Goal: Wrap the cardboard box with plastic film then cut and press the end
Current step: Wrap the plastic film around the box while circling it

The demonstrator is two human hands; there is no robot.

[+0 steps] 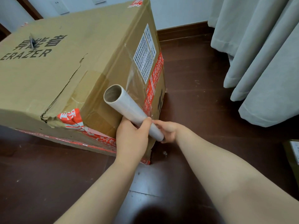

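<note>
while gripped, roll (129,109) tilts beside box (64,73).

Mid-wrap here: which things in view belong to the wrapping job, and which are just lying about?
In the job: cardboard box, film roll, stretched film, left hand and right hand gripping the roll.
Lying about: curtains, small carton at right edge.

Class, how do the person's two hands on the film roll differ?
The left hand wraps fingers over the film roll partway up; the right hand holds its lower end. The left hand overlaps the cardboard box; the right hand sits past its corner. Both grip the roll.
</note>
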